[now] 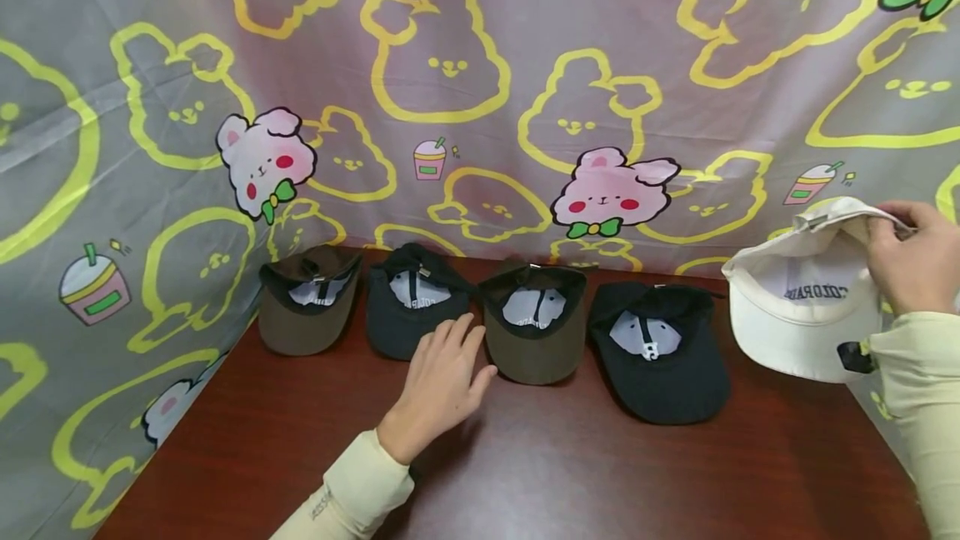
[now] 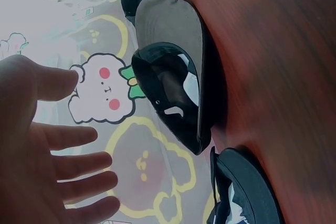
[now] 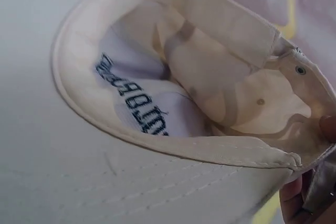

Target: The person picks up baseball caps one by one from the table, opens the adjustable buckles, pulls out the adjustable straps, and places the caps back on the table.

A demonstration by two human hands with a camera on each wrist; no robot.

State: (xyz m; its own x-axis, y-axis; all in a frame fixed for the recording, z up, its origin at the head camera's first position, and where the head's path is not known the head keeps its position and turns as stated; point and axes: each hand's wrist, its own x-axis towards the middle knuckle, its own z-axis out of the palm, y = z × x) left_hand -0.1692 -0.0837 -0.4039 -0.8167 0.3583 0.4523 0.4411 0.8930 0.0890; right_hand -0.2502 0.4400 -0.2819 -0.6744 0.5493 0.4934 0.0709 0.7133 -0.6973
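Observation:
At the right side of the head view, my right hand (image 1: 921, 261) grips a cream-white baseball cap (image 1: 787, 336) by its back edge. The cap is raised with its inside toward me; dark stitched letters show on the lining, larger in the right wrist view. My left hand (image 1: 442, 382) hovers with fingers spread and holds nothing. Closest to it are a dark navy cap (image 1: 386, 332) and a brown cap (image 1: 534, 363). The left wrist view shows that hand (image 2: 42, 145) apart from the caps.
Another brown cap (image 1: 303, 327) stands at the row's left end, and a black cap (image 1: 678, 394) at its right. All rest on a reddish-brown wooden table (image 1: 570, 473). Behind and beside hangs a patterned cloth (image 1: 465, 32) with rabbit and bear drawings.

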